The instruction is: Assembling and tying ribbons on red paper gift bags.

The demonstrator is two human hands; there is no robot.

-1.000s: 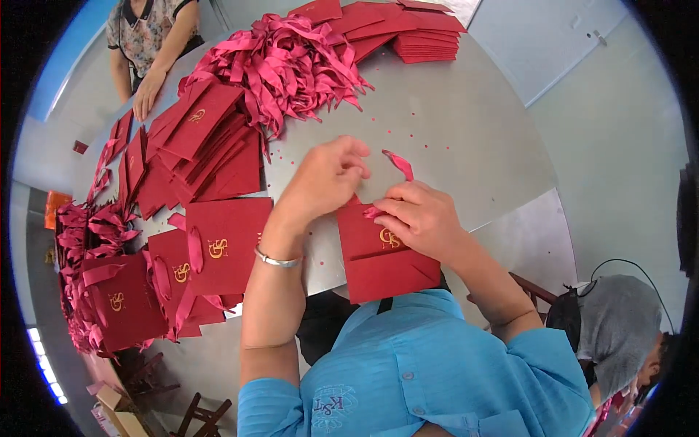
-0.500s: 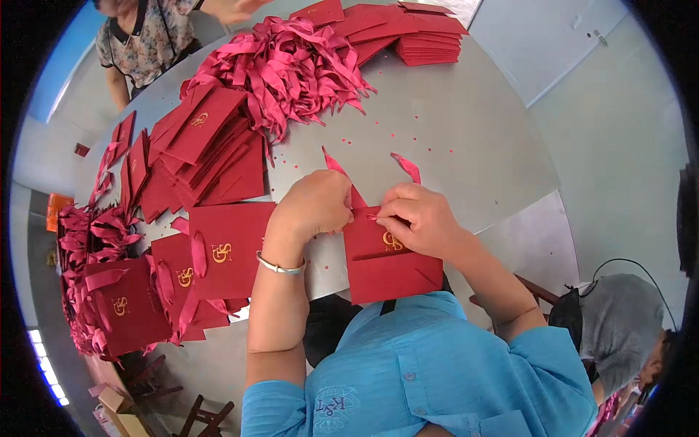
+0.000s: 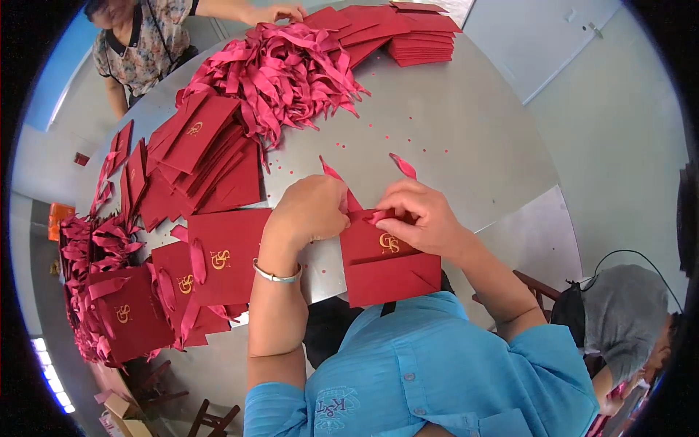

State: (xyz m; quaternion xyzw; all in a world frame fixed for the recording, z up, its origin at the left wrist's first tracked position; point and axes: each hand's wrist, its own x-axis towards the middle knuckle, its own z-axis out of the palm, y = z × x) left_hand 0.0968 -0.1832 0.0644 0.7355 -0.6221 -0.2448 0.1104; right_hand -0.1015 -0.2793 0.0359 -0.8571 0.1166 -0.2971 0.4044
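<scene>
both hands pinch a pink ribbon point(image 3: 364, 213) at the top of a dark red envelope point(image 3: 388, 259) w/ gold emblem. left hand point(image 3: 312, 210) fingers curled closed on the ribbon's left part, right hand point(image 3: 422, 217) thumb + forefinger closed on its right part; two ribbon tails stick up past the knuckles. envelope lies at the near edge of the grey tabletop point(image 3: 466, 138), lower end hanging over twd the blue shirt. silver bangle point(image 3: 275, 275) on left wrist. just left: more red envelopes point(image 3: 222, 255) w/ ribbons, a fanned stack behind them. loose ribbon heap point(image 3: 280, 69) at far side, neat envelope stack point(image 3: 422, 40) at far right corner. another person's hand point(image 3: 277, 13) rests at the far edge.
</scene>
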